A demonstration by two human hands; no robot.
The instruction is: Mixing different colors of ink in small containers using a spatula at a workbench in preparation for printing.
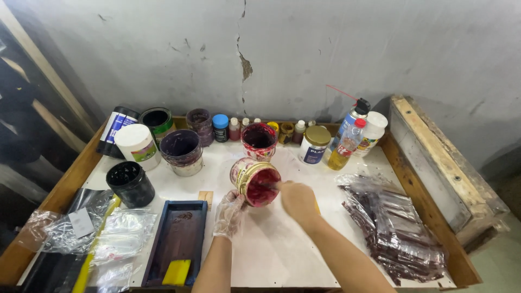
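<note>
Red ink could spill: my gloved left hand (228, 214) grips the tilted tub (253, 181) (mouth facing four o'clock), bare right hand (297, 198) pinching a stirrer.

We cannot see the tool's tip past the fingers of our right hand (298, 198), since it sinks into the red paint inside the tilted jar (254, 180). Our left hand (228, 213), in a clear glove, covers the jar's near side. The picture's bottom edge cuts off both forearms.
</note>
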